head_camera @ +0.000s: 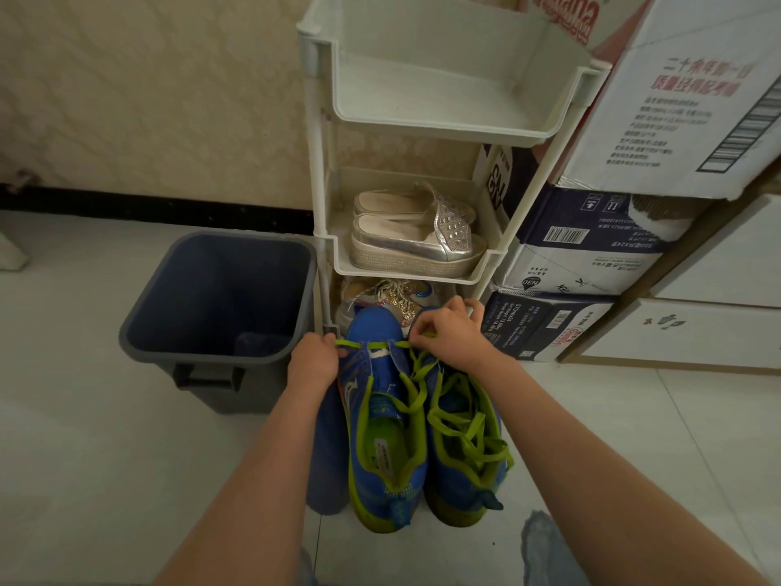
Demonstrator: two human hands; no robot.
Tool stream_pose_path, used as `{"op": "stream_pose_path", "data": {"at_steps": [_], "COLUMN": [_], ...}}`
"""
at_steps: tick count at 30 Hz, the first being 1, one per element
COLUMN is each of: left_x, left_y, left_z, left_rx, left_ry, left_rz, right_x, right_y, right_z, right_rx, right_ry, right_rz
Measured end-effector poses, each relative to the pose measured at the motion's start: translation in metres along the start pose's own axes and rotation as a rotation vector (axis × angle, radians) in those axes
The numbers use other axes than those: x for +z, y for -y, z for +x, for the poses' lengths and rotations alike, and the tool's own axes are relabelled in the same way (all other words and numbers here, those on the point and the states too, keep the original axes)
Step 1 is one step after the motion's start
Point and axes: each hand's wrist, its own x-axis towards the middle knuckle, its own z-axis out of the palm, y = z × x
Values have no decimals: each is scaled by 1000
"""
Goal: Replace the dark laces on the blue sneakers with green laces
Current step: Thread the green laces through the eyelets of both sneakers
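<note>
Both hands (pixel 315 361) pinch green lace (pixel 382 344) across left sneaker (pixel 380 416) toe

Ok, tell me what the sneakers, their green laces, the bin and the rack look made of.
Seemingly: blue sneakers, matte knit mesh, textured weave visible; green laces, limp flat bands, likely woven fabric; bin, moulded plastic, dull grey-blue, smooth walls; rack, white plastic, slightly glossy moulded trays.

The tiled floor (pixel 84 480) bears blue sneakers (pixel 376 329), a grey bin (pixel 211 393), a white rack (pixel 322 264) and stacked boxes (pixel 545 327).
</note>
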Motion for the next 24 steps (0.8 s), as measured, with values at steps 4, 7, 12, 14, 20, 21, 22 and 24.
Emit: {"op": "stream_pose_path", "data": {"at_steps": [4,7,12,14,20,21,22,24], "left_x": [1,1,3,3,1,0,0,-2], "left_y": [-2,-1,6,6,3,1,0,-6], "left_z": [-3,2,12,13,5,2,-1,-11], "left_rx": [-15,-43,-85,-83,-64,-54,-43,-8], "left_ry": [-10,-13,-6,-3,0,0,-3,-15], "left_rz": [-21,-64,-126,-138,-182,-190,-197,-202], "right_x": [2,3,7,10,14,14,14,14], "right_y": [-1,0,2,6,12,11,10,10], "right_z": [0,-1,-1,-2,-3,-3,-3,-3], "right_rx": [28,15,-43,-108,-205,-196,-188,-170], "right_ry": [8,54,13,-24,-74,-77,-79,-78], "right_rz": [12,36,-33,-68,-56,-56,-65,-82]}}
